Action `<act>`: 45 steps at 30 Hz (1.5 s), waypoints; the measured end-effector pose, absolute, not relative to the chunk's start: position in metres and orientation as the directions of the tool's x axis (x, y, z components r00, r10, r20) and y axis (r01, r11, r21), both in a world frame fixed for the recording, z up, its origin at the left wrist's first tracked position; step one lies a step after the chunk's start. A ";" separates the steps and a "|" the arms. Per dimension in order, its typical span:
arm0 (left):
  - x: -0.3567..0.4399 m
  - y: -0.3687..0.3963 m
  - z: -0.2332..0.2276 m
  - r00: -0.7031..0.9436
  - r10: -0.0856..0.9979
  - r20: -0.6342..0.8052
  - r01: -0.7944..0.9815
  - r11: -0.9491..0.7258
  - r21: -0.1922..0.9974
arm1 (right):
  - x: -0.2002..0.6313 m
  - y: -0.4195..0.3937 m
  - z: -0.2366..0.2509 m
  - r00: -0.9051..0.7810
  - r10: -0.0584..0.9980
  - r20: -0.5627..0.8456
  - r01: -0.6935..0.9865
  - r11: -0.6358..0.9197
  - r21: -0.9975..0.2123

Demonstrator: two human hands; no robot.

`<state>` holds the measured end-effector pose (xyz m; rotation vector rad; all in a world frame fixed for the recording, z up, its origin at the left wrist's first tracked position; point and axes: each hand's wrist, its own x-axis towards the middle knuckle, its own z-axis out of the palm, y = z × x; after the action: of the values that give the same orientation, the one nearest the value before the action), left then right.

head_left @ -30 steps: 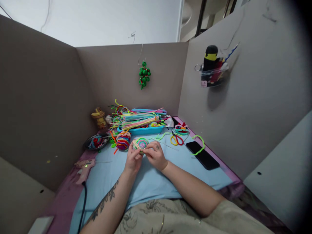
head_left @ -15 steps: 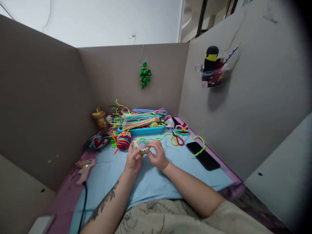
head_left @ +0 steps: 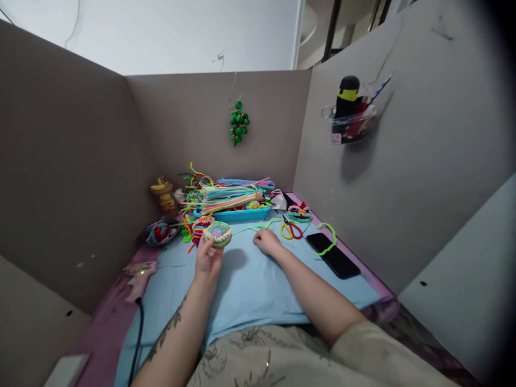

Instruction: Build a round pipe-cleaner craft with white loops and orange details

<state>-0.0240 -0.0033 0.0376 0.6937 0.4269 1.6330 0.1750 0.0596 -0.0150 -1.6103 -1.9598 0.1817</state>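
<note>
"What have you got there?"

"A round, domed piece of coiled, fuzzy chenille stems, pink, teal and green with a twisted cream rim. My left hand has it pinched at the lower edge, raised above the blue-cloth-covered bench."

"Delicate?"

"Light and soft, I'd judge, springy if there's wire inside, and too fuzzy to slip. Squeezing the dome could dent the coils, so the rim is the place to hold."

"And your other hand?"

"My right hand is well apart from it, fingers curled. I can't tell whether they grip the thin, pale-green fuzzy strand showing between my hands."

"Anything around them?"

"Just behind my left, a striped, multicoloured fuzzy bundle; beyond both, a blue tray; right of my right, red-and-yellow-handled scissors, then a flat black phone."
</note>
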 end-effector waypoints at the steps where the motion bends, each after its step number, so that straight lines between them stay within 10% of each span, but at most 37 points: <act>1: -0.026 -0.002 0.038 -0.079 0.977 0.197 -0.761 -0.187 0.621 | 0.175 0.061 -0.016 -0.105 0.931 0.349 0.853 0.265 -0.449; 15: -0.027 0.002 0.032 -0.069 0.987 0.146 -0.807 -0.142 0.573 | 0.177 0.063 -0.005 -0.079 0.967 0.243 0.954 0.144 -0.261; 21: -0.026 0.003 0.030 -0.067 0.990 0.120 -0.814 -0.124 0.567 | 0.173 0.062 -0.007 -0.294 0.923 0.249 0.860 0.369 -0.353; 27: -0.027 0.003 0.030 -0.064 0.990 0.126 -0.823 -0.124 0.555 | 0.181 0.061 0.003 0.005 0.983 0.182 0.060 0.181 -0.982; 34: -0.026 0.003 0.030 -0.070 0.992 0.109 -0.817 -0.119 0.564 | 0.192 0.040 0.026 -0.328 0.929 0.170 -0.719 -0.129 -0.683; 45: -0.025 0.002 0.030 -0.052 0.994 0.096 -0.818 -0.098 0.567 | 0.189 0.036 0.027 -0.342 0.923 0.177 -0.799 -0.187 -0.572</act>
<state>-0.0248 0.0020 0.0303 0.5426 0.4196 1.5964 0.1894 0.0358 0.0269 -0.2450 -0.7007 1.7959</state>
